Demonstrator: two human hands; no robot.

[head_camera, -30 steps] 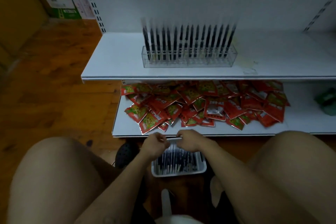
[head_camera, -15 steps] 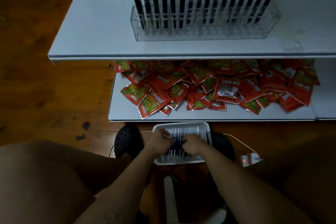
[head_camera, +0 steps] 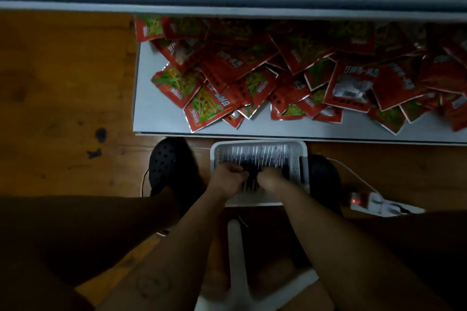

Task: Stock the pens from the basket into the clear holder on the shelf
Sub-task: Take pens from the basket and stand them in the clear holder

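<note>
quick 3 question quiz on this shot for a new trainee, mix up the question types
1. True or false: the clear holder is in view.
2. Where does the basket stand? A on the lower shelf; B on the floor between the shoes; C on a knee.
3. Fill in: the left hand and the right hand both curl into the basket's ____.
Key: 1 false; 2 B; 3 pens.
</note>
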